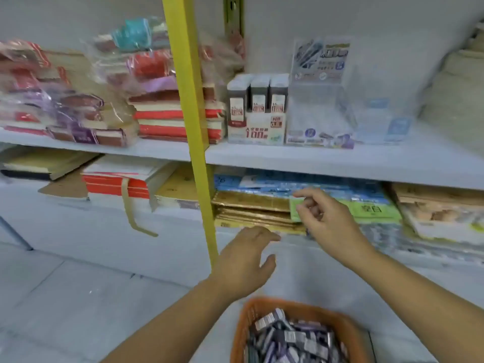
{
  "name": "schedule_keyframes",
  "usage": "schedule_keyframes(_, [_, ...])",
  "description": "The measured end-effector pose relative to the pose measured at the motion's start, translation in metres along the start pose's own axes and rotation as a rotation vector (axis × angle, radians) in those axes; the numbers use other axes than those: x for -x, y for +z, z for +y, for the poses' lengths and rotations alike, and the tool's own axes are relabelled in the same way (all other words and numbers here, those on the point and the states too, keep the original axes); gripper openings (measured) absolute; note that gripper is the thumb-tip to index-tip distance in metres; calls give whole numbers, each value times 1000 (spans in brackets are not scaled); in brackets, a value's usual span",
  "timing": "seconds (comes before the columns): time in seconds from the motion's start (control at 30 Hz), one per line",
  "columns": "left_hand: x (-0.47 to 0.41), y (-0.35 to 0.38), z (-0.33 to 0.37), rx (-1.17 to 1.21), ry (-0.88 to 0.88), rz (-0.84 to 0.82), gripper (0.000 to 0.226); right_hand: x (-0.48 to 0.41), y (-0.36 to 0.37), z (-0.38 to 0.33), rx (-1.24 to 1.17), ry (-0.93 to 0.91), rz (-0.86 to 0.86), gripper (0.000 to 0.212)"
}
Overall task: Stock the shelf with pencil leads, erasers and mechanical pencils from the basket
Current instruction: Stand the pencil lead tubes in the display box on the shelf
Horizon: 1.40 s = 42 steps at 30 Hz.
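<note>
- White laminate shelf boards [340, 163] run across a pale wall, split by a glossy yellow upright post [193, 127] that leans slightly in the wide-angle view.
- On the upper board, right of the post, a printed cardboard carton of pencil leads [255, 132] faces outward. Three slim dark cases [259, 98] with pale caps stand upright in it side by side, their long axes vertical.
- Just beside the carton on its right stands a clear hard-plastic display box [319, 100] with a printed header card.
- Left of the post lie stacks of notebooks in crinkled clear wrap [65, 100] and flat red-edged books [178, 119].
- On the lower board lie ridged gold card sheets [251, 205], blue packs [301, 184] and a green-labelled pack [366, 209], all flat.
- At the bottom edge an orange plastic mesh basket [243, 326] holds small flat rectangular packets [296, 339], grey and purple. They lie jumbled, with their long axes at mixed angles. Blur hides what each one is.
- The left hand [243, 260] hangs palm down above the basket's far rim, its grip wide and its fingers nearly straight, pointing at the lower board.
- The right hand [327, 218] is in front of the green-labelled pack, its grip loose and its fingers half curled. Nothing shows inside it.
</note>
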<state>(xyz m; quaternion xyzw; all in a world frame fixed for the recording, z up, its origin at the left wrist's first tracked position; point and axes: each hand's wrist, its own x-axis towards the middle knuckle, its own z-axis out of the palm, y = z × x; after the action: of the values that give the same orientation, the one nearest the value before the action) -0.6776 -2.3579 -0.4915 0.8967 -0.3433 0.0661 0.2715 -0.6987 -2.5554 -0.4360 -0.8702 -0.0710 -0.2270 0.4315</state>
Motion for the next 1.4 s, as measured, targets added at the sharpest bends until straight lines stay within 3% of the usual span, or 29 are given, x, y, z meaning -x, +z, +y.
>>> schedule_keyframes(0.07, [18,43,-15,35,-124,-220,40,39,18,49,28,230,-109,21])
schedule_keyframes(0.2, [60,130,-41,204,-426,-352,33,117,54,142,85,595,-237,12])
schedule_keyframes(0.3, [95,184,-56,291,-648,-492,28,173,76,194,243,704,-351,18])
schedule_keyframes(0.4, [119,226,-69,292,-755,-616,46,216,97,228,143,858,-497,29])
schedule_keyframes(0.63, [128,275,-77,335,-782,-685,53,245,125,265,366,865,-512,48])
schedule_keyframes(0.83, [118,292,-81,280,-832,-658,54,240,128,272,484,744,-503,20])
schedule_keyframes(1.0, [113,296,-84,254,-781,-648,47,232,133,273,428,611,-509,22])
schedule_keyframes(1.2, [115,295,-95,325,-799,-563,27,225,154,270,396,676,-569,25])
schedule_keyframes(1.4, [115,294,-97,411,-846,-600,46,224,155,266,301,827,-445,42])
